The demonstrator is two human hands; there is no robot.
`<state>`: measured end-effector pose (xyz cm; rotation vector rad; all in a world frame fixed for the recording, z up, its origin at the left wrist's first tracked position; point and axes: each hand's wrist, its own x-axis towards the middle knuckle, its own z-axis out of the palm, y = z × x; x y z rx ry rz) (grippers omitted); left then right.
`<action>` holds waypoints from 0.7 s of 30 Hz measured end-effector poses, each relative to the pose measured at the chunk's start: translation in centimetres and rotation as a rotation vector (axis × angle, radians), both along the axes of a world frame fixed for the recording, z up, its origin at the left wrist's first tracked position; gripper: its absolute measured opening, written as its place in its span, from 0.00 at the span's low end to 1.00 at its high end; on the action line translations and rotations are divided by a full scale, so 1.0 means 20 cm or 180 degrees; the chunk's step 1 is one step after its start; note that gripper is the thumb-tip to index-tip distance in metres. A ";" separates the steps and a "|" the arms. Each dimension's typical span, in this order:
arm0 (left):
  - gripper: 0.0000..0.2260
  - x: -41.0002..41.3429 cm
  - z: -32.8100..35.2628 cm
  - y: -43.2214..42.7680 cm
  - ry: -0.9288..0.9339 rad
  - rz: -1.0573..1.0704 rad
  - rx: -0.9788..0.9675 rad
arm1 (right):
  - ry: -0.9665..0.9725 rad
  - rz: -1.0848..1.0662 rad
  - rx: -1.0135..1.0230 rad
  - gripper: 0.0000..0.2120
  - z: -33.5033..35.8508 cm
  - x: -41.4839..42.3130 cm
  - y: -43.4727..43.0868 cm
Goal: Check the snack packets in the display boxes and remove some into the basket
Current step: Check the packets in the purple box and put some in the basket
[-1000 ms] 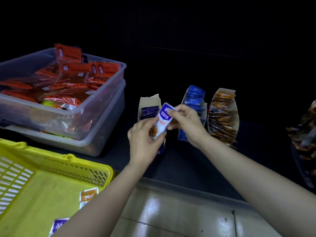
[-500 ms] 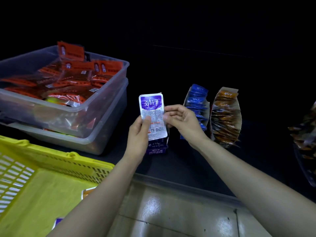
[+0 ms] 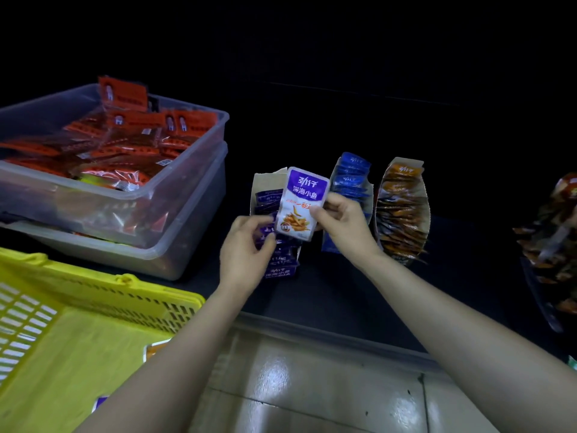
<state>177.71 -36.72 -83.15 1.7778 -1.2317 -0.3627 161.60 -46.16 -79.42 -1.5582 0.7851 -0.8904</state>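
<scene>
Purple packet (image 3: pixel 301 204) pinched at its edges by my left hand (image 3: pixel 246 245) and right hand (image 3: pixel 343 226), covering part of its box (image 3: pixel 263 185). Blue box (image 3: pixel 351 176) just right, yellow basket (image 3: pixel 93 295) and tubs (image 3: pixel 187 189) left.

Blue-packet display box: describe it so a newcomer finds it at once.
Right of the stacked clear tubs, three cardboard boxes stand in a row. The blue-packet display box is the middle one, behind the right hand; its neighbours hold purple packets and orange packets.
</scene>
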 end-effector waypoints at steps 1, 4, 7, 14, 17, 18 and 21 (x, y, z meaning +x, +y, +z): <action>0.11 0.01 -0.01 0.02 -0.0191 0.0164 0.0198 | -0.0019 -0.0014 -0.0009 0.12 0.00 -0.01 0.00; 0.08 0.02 -0.07 0.06 -0.0289 0.0242 0.0613 | -0.0031 0.0137 -0.0009 0.13 -0.01 -0.04 0.01; 0.08 0.03 -0.08 0.07 -0.0071 0.0315 0.0621 | 0.0052 0.0339 0.0040 0.11 -0.05 -0.03 0.03; 0.15 0.04 -0.09 0.09 0.0195 0.0273 0.0384 | 0.0450 0.0410 0.0010 0.09 -0.15 -0.02 0.03; 0.15 0.03 -0.08 0.10 0.0173 0.0298 0.0338 | 0.0547 0.0295 -0.0203 0.08 -0.20 -0.02 0.04; 0.14 0.03 -0.07 0.10 0.0141 0.0288 0.0346 | 0.0651 0.0245 -0.0375 0.07 -0.22 -0.01 0.04; 0.15 0.03 -0.07 0.11 -0.0083 0.0139 0.0293 | 0.0997 0.0083 -0.0818 0.05 -0.26 0.00 0.04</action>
